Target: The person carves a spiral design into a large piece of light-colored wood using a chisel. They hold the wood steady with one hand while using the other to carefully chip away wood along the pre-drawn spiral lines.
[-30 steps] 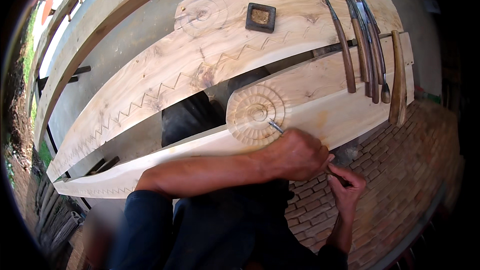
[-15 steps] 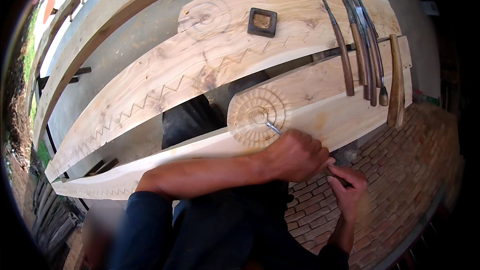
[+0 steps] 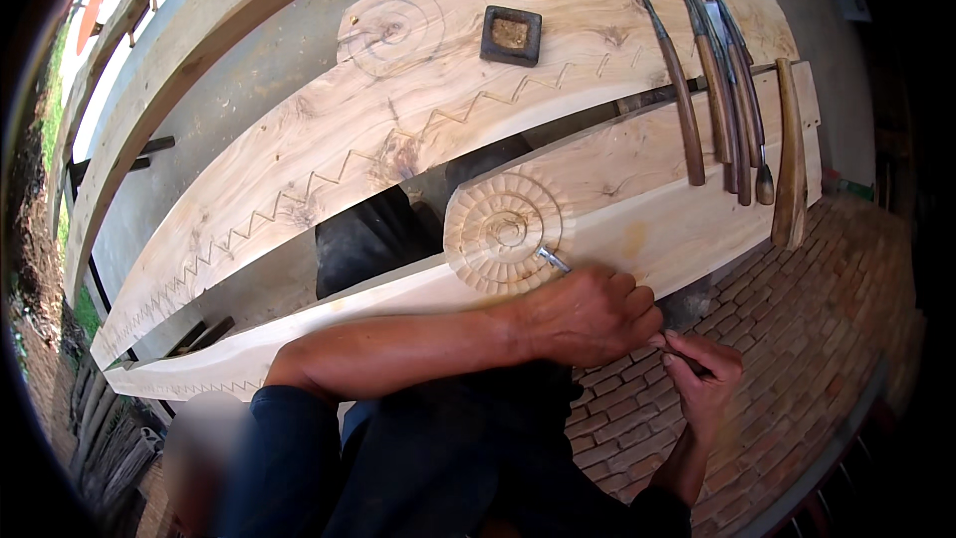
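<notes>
Both my hands are closed on one carving gouge, whose bright metal blade point(image 3: 554, 260) points up and left. My left hand point(image 3: 597, 314) wraps round it nearer the blade, the forearm lying across the near edge of a pale carved board point(image 3: 637, 229). My right hand point(image 3: 705, 379) grips the handle's rear end, lower and further right; much of the handle is hidden by the fingers. The blade's tip meets a round carved rosette point(image 3: 506, 231), on the lower right side of its inner ring. Radial flutes run around the rosette's rim.
Several wooden-handled chisels and gouges point(image 3: 732, 100) and a wooden stick-like mallet point(image 3: 790, 154) lie at the right. Behind, a second board point(image 3: 418, 125) bears pencilled circles, a zigzag line and a small dark square dish point(image 3: 512, 36). A gap separates the boards. Brick paving point(image 3: 777, 339) shows at right.
The gouge's tip has shifted outward from near the rosette's centre to its inner ring. Both hands keep their hold and have moved slightly. The whole view has shifted a little.
</notes>
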A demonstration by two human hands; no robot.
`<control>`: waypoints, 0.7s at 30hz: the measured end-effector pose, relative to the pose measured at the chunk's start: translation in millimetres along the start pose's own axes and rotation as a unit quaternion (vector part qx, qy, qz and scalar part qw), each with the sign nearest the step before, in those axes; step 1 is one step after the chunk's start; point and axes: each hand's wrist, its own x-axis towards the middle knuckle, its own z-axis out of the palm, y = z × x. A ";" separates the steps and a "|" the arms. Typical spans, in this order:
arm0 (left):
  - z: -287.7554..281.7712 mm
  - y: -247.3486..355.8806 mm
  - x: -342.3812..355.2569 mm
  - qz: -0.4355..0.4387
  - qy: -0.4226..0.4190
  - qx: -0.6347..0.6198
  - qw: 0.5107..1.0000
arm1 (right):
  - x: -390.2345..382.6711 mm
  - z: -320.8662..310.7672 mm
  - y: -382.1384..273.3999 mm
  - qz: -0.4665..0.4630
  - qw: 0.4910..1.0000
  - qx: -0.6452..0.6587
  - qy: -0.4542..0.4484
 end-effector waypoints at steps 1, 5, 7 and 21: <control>-0.3 -0.2 0.3 -0.001 0.000 0.000 1.000 | 0.4 -0.1 -0.6 0.002 1.000 -0.001 0.000; 0.9 -1.2 1.0 -0.006 0.001 0.000 1.000 | 3.9 2.6 -3.1 -0.005 1.000 0.004 0.004; 0.3 -1.4 1.8 -0.007 0.004 -0.004 1.000 | 4.7 0.9 -4.1 -0.003 1.000 0.001 0.000; -0.9 -2.3 2.6 -0.012 0.012 -0.021 1.000 | 3.3 -2.8 -13.3 0.075 0.997 0.008 0.004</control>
